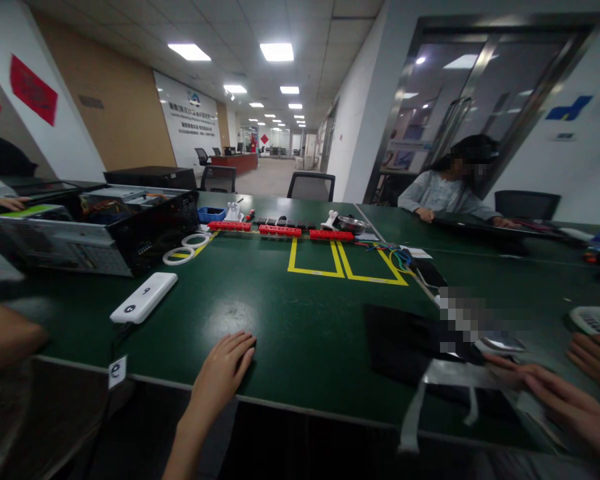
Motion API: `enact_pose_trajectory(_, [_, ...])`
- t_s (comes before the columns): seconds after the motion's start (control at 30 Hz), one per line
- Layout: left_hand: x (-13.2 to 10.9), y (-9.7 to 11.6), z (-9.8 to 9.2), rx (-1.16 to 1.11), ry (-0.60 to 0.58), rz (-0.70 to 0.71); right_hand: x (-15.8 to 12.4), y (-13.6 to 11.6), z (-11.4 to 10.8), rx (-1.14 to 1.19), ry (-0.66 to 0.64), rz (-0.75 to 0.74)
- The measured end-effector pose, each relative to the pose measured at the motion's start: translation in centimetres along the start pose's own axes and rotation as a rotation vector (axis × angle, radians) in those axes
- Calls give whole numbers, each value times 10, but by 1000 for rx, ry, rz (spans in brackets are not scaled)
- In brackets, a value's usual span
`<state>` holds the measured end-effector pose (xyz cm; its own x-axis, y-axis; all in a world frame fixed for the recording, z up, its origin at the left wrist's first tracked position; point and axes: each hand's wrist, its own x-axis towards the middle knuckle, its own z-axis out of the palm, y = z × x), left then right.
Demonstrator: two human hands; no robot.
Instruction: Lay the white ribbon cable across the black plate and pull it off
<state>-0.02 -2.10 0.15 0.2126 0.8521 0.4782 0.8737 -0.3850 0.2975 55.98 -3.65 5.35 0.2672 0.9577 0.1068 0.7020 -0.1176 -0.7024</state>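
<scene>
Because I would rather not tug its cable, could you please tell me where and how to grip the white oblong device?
Probably across the middle of the white oblong device, from above, pinching its long sides: it lies flat, is narrow across, and the dark cable leaves its near end.

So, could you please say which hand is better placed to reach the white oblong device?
Probably the left hand: it lies palm-down on the table, with the white device ahead and to its left. The right hand is not in view.
</scene>
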Motion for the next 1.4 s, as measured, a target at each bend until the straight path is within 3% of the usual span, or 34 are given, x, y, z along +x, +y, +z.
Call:
enact_pose_trajectory(0.07, [0, 0, 0, -1, 8, 1, 2, -12, 11, 191, -128, 76])
enact_pose_trajectory(0.13, [0, 1, -1, -3, 11, 3, 4, -24, 21, 253, -156, 112])
enact_pose_trajectory(0.4, [1, 1, -2, -5, 6, -4, 7, -70, 62, 112, -259, 17])
enact_pose_trajectory(0.73, [2, -1, 2, -26, 25, 8, 3, -101, 153, 89, -210, -84])
enact_pose_trajectory(0.97, [6, 12, -2, -81, 13, -1, -11, -139, 198, 103, -197, -60])
enact_pose_trajectory(1.2, [5, 19, -3, -163, 12, -71, -20, -176, 217, 292, -289, -63])
enact_pose_trajectory(1.4, [-2, 18, -12, -163, 49, -187, -21, -202, 203, 274, -328, -68])
